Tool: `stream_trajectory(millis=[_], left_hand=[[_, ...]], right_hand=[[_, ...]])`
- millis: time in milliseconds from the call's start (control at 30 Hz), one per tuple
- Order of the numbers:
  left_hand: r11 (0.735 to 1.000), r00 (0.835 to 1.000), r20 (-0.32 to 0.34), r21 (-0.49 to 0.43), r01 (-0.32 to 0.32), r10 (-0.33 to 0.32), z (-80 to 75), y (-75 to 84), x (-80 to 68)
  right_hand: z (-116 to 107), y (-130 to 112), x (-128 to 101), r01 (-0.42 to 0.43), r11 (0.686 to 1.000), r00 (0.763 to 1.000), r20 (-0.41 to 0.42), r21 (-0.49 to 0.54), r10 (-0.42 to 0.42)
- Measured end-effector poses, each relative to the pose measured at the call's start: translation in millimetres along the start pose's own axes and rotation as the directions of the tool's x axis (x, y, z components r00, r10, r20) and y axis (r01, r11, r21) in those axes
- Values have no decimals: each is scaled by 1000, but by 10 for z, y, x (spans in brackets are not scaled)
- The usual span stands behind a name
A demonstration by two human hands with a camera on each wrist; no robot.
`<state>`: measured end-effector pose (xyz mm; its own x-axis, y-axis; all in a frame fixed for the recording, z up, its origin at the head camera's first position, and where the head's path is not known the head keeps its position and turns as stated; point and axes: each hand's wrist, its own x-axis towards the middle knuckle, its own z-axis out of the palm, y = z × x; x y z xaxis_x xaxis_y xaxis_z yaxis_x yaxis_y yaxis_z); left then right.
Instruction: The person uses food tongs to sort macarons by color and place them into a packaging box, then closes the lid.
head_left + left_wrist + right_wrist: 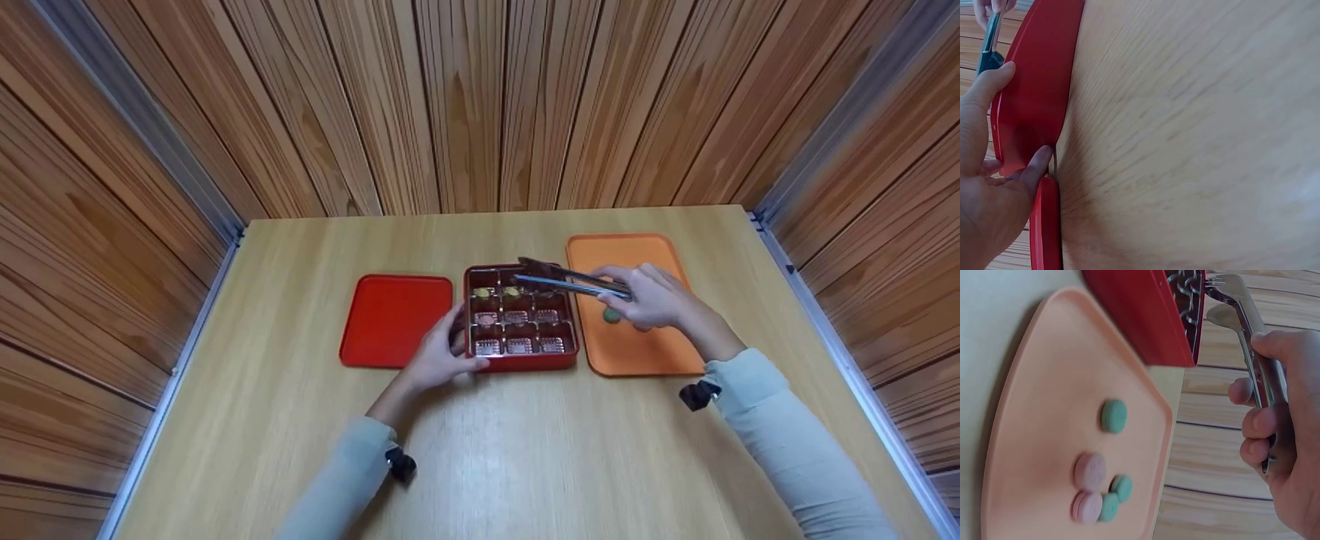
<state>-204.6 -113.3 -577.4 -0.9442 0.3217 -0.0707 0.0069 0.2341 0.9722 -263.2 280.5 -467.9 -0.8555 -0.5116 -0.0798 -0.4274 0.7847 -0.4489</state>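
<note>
My left hand (439,354) grips the near left corner of a red box (521,363), thumb on the front wall and fingers along the left side. A dark divider inside splits the box into several compartments; yellow pieces (511,292) sit in two at the back. My right hand (651,296) holds metal tongs (577,283), their ends over the box's back right compartment. In the right wrist view the tong ends stand apart with nothing visible between them. Below that hand, green macarons (1113,416) and pink macarons (1090,471) lie on an orange tray (626,356).
Left of the box lies a red lid (394,319), its near right corner close to my left hand. The tray borders the box on the right. Wooden plank walls (465,112) rise behind the table (480,450) and on both sides.
</note>
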Motion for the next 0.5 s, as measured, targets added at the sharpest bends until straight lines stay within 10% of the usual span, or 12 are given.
stream_trajectory(millis=[500], left_hand=[[1000, 1000, -2, -19, -24, 24, 10, -10, 8]], right_hand=[[-163, 348, -332, -64, 996, 992, -117, -70, 55]])
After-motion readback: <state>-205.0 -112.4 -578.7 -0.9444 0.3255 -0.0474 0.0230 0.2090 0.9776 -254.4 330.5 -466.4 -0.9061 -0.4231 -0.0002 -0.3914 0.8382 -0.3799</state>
